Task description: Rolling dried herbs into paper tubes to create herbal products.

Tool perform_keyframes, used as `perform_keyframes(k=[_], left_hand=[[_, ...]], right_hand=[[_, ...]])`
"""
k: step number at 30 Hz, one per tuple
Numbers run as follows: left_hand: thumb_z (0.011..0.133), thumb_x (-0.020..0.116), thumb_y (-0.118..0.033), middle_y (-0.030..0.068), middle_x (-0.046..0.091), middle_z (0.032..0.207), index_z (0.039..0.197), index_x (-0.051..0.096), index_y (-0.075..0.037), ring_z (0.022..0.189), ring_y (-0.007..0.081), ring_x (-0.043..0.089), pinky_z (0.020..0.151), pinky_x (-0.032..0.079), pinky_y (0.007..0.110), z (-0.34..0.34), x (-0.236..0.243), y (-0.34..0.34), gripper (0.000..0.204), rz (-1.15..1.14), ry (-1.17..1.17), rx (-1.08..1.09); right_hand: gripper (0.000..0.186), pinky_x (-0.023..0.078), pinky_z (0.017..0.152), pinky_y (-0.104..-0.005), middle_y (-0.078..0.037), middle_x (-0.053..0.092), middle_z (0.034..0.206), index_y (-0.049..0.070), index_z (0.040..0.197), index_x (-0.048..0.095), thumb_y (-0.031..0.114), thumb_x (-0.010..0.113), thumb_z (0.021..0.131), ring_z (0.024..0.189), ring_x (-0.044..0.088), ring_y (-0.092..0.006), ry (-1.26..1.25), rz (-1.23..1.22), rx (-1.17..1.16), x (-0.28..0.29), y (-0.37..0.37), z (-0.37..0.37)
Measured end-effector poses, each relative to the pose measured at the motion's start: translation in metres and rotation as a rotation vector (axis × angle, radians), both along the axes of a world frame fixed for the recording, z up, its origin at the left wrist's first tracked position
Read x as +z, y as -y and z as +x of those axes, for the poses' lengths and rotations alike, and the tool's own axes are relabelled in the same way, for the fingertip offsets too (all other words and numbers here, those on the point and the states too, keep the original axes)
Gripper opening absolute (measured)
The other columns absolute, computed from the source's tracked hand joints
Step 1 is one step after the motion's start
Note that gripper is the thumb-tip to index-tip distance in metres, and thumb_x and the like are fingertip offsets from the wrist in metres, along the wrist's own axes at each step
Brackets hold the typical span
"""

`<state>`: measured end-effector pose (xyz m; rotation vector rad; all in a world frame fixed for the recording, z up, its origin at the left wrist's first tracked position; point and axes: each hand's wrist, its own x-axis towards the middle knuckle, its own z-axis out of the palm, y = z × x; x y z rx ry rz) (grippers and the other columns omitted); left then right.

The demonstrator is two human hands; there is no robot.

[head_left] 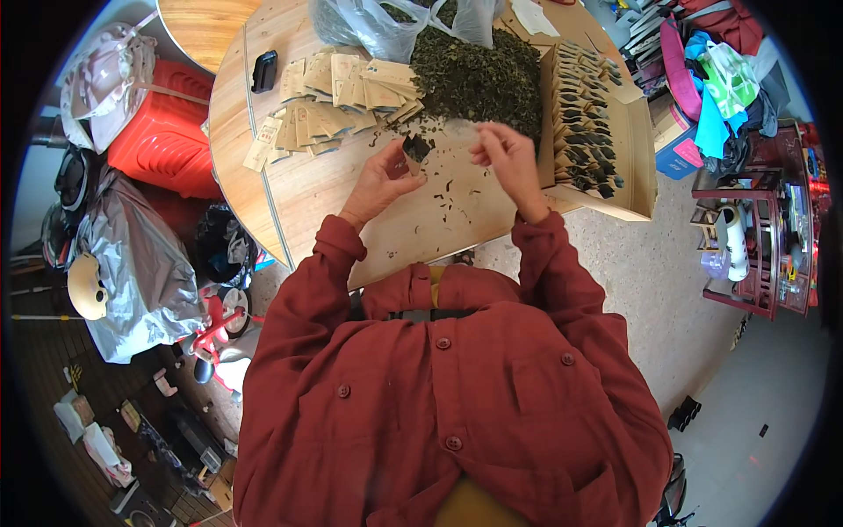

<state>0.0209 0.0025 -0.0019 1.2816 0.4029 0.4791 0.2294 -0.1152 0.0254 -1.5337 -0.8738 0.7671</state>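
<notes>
My left hand (382,184) is closed round a small paper packet (417,149), held upright with its dark mouth facing up. Beside it, to the right, my right hand (509,162) has its fingers bent together over the table. A faint translucent shape shows by those fingertips; I cannot make out what it is or whether they hold it. Beyond both hands lies a big heap of dried dark green leaves (479,75). Flat brown paper packets (320,119) lie in overlapping piles at the left. Loose leaf bits are scattered on the wood below my hands.
An open cardboard box (639,167) at the right holds rows of packets with dark tops. A clear plastic bag (378,31) sits at the table's far side, and a black object (264,70) lies at its left. Red plastic stools (167,132) stand left of the wooden table (233,158).
</notes>
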Motion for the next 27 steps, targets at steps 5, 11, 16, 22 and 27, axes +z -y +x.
perform_keyframes(k=[5,11,16,22,27], left_hand=[[0.078,0.071,0.003,0.0045,0.057,0.122,0.132,0.047,-0.002,0.113,0.0147,0.053,0.101,0.043,0.031,0.004,0.002,-0.003,0.059,0.009,-0.11,-0.046],[0.08,0.07,-0.004,0.0043,0.06,0.121,0.135,0.046,-0.005,0.111,0.0123,0.056,0.094,0.046,0.028,0.007,0.015,0.002,0.06,-0.075,-0.074,-0.101],[0.082,0.069,-0.009,0.0051,0.061,0.12,0.135,0.047,-0.005,0.112,0.0152,0.057,0.093,0.048,0.031,0.007,0.015,-0.006,0.058,-0.177,-0.178,-0.207],[0.081,0.069,-0.007,0.0039,0.062,0.118,0.134,0.048,-0.006,0.108,0.0154,0.06,0.091,0.049,0.031,0.009,0.004,-0.007,0.057,-0.061,-0.202,-0.178],[0.08,0.068,-0.003,0.0058,0.062,0.118,0.135,0.047,-0.005,0.11,0.0162,0.058,0.092,0.05,0.033,0.008,0.015,-0.014,0.059,-0.082,-0.192,-0.195]], right_hand=[[0.03,0.052,0.064,-0.023,-0.01,0.068,0.087,-0.005,0.118,0.057,0.014,0.05,0.097,0.073,0.064,-0.0118,-0.152,0.015,-0.042,-0.052,-0.002,-0.014],[0.032,0.052,0.064,-0.0275,-0.011,0.067,0.08,-0.005,0.118,0.057,0.017,0.049,0.096,0.068,0.064,-0.0144,-0.025,-0.021,0.014,-0.071,-0.006,-0.032],[0.032,0.051,0.065,-0.0321,-0.013,0.066,0.074,-0.005,0.116,0.057,0.017,0.05,0.094,0.067,0.065,-0.019,0.096,-0.065,0.072,-0.064,-0.003,-0.035],[0.029,0.051,0.066,-0.0319,-0.014,0.065,0.082,-0.004,0.117,0.057,0.014,0.051,0.095,0.072,0.063,-0.0188,0.322,-0.113,0.25,-0.044,0.006,-0.031],[0.027,0.05,0.069,-0.033,-0.019,0.065,0.086,-0.004,0.113,0.059,0.014,0.053,0.093,0.077,0.065,-0.0228,0.546,-0.024,0.269,-0.028,0.014,-0.022]])
